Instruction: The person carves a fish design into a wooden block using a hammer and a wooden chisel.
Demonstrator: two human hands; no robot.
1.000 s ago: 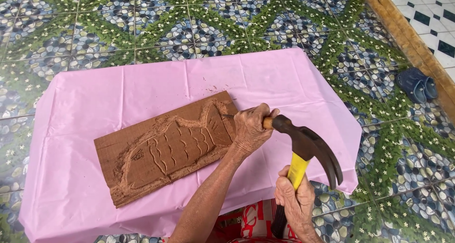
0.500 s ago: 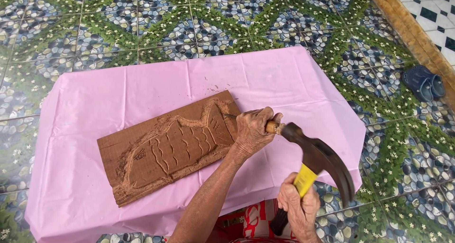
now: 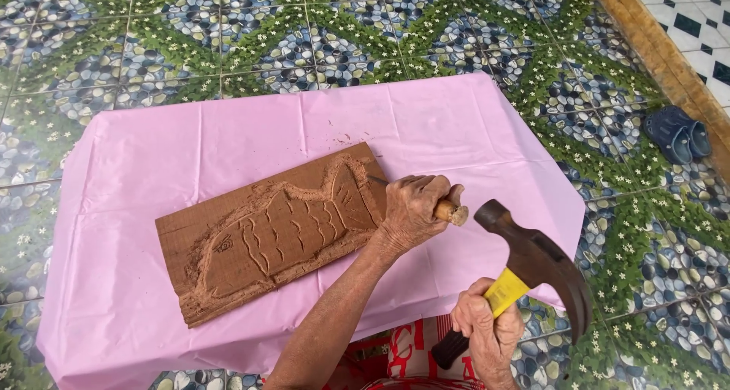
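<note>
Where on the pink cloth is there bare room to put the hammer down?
Free: the cloth behind the board, up to its far edge, and the strip left of the board. Crowded: the board's right end, where the left hand holds the chisel and the right hand holds the hammer.

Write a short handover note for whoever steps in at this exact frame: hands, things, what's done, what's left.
Left hand: wrapped around a chisel, its tip at the tail end of the fish carving on the board.
Right hand: grips the hammer by its yellow-and-black handle, head just right of the chisel butt, not touching it.
Board lies tilted on the pink cloth over a low table; chips lie near the tail.
Done: fish outline, eye, scales and tail lines are cut in relief.
Left: judging by the fresh chips, the background around the tail seems unfinished.
</note>
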